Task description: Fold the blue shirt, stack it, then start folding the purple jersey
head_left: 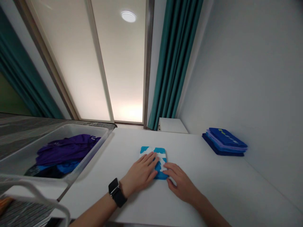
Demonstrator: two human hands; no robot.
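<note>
Resting the left hand [139,175] flat on a folded blue-and-white cloth [162,162] on the table [187,148]; touching its edge with the half-open right hand [183,184], with a folded stack [226,143] beyond that hand and purple clothes [66,148] left of the other.

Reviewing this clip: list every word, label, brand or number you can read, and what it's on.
Nothing reads clearly.
Blue folded cloth atop the stack: yellow and pale letter-like marks, too blurred to read.
Purple cloth in the bin: small white mark, unreadable.
Watch: dark screen, no readable text.
Blue-and-white bundle: no readable lettering.
</note>
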